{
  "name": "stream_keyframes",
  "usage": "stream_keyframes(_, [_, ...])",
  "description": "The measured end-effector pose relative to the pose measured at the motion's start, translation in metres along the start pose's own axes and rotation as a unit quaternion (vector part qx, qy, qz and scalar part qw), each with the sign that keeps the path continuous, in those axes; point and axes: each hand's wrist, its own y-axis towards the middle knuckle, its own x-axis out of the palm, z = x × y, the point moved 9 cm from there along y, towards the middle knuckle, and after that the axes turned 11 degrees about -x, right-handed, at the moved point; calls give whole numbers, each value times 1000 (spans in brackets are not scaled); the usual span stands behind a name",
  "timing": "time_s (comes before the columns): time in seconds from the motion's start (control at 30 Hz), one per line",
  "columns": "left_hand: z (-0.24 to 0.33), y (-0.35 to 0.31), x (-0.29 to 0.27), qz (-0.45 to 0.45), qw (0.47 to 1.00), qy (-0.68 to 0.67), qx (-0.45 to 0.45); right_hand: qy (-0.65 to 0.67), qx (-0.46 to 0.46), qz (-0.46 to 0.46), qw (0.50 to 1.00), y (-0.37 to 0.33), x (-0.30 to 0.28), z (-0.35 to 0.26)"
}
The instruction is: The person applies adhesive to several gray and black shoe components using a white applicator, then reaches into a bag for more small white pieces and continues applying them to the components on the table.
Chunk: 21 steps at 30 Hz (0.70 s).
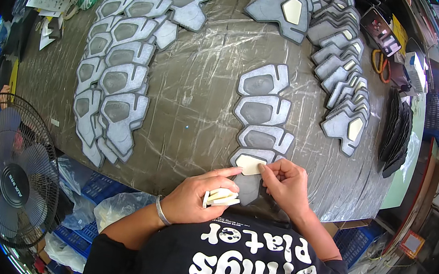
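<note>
Close to the table's near edge lies a grey shaped pad piece (pixel 248 190), the lowest of an overlapping column. A cream five-sided pad (pixel 250 165) sits over its recess. My right hand (pixel 287 186) pinches the right edge of this cream pad between thumb and forefinger. My left hand (pixel 192 194) is curled around a small bundle of cream pads (pixel 221 197), while its outstretched fingertip touches the left edge of the placed one. Farther up the same column, grey pieces (pixel 257 110) show dark, uncovered recesses.
Overlapping rows of grey pieces (pixel 123 81) cover the table's left side. More pieces, some with cream pads (pixel 355 129), run down the right. Orange-handled scissors (pixel 381 66), a phone-like device (pixel 381 31) and black sheets (pixel 396 131) lie at the right edge. A fan (pixel 14 185) stands left.
</note>
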Motion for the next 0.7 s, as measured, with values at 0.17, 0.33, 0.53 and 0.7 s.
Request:
stream_keyframes(0.17, [-2,1,0,-7,1000,-12,-9,-10,-15,15,1000,0,-2,0])
stream_keyframes(0.33, [-1,0,-1,-4,1000,-7,-5,-18,-10,4,1000,1,-1,1])
stream_keyframes(0.53, [-2,1,0,-8,1000,-6,-18,-12,-20,13,1000,0,-2,2])
stream_keyframes(0.7, [1,1,-1,2,1000,19,-15,-14,-31,18,999,0,-1,2])
